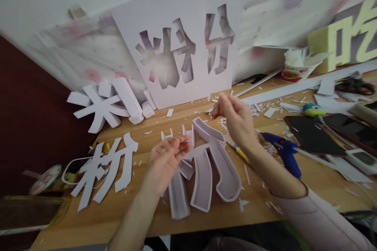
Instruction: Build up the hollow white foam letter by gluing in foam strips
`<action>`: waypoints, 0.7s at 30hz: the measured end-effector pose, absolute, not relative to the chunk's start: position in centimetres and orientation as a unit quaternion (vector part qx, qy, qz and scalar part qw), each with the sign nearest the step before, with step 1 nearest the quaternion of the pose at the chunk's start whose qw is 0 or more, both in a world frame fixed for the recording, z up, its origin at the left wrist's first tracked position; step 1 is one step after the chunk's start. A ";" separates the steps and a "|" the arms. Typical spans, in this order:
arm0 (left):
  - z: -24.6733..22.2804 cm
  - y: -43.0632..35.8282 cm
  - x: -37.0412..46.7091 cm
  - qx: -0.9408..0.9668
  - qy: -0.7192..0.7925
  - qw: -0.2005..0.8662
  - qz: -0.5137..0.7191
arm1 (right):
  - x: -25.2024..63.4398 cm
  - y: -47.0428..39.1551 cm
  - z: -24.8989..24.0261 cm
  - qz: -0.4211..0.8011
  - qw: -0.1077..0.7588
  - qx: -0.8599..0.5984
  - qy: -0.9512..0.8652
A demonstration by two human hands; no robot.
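A white walled foam character [202,178] lies on the wooden table in front of me, its hollow side up. My left hand [167,159] is over its left part with the fingers pinched together; whatever is between them is too small to make out. Higher and to the right, my right hand [234,117] is raised beyond the character's upper right edge. Its fingers are curled closed, and anything inside them is hidden. A blue glue gun [284,151] lies to the right of my right forearm, and a yellow-handled cutter [242,155] rests beside the character.
A white board [194,82] with cut-out characters leans on the wall. White foam characters [101,106] and a flat one [101,174] are at left. Phones [313,135], scraps, a paper bowl [299,71] and a yellow character [338,47] are at right.
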State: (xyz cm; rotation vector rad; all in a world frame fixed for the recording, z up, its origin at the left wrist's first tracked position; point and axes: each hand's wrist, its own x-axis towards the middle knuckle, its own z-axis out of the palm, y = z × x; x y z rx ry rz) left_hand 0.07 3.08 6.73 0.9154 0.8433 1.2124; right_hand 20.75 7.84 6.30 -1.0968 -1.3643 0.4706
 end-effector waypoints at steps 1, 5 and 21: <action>6.8 3.3 -0.6 0.406 0.377 0.628 0.546 | 21.7 8.1 6.3 0.178 0.608 -0.505 -0.586; 6.7 4.1 -3.2 0.421 0.403 0.563 0.586 | 24.7 8.1 5.2 0.105 0.533 -0.587 -0.601; 1.7 5.2 -3.8 0.553 0.604 0.377 0.432 | 22.8 -3.1 -1.8 0.081 0.469 -0.473 -0.742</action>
